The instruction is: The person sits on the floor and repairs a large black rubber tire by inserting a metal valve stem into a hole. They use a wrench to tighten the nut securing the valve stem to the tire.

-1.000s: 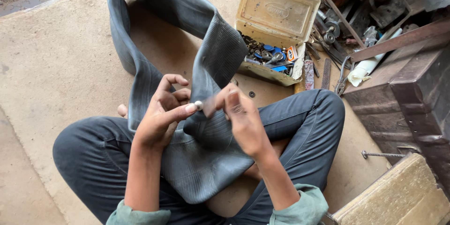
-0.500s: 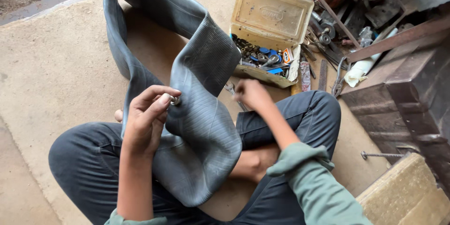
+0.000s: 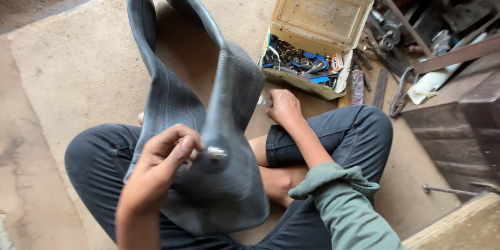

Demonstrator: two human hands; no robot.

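The person sits cross-legged on the floor [image 3: 78, 73] with a grey rubber inner tube [image 3: 229, 99] draped over the lap, its loop rising away from the knees toward the top of the view; the left hand [image 3: 164, 159] is closed on the tube beside the metal valve stem [image 3: 215, 152], fingers pinching the rubber around its base; the right hand [image 3: 284, 108] is down on the floor just right of the tube, near the open box [image 3: 317, 36] of small parts, loosely curled over something small and pale, and whether it actually grips that object cannot be told.

The tube looks soft and limp, folding under its own weight wherever it is not held; it seems light but floppy, so a hold close to the stiff valve stem likely gives the most control, while the thin rubber farther along would slide and crease; the stem is the one rigid point.

The top of the tube's loop is cut off by the frame; the lower fold hides part of the lap; the box's contents, beyond the tube, are a jumble of dark and blue bits too small to sort; the tools [image 3: 380, 88] right of the box are partly shadowed.
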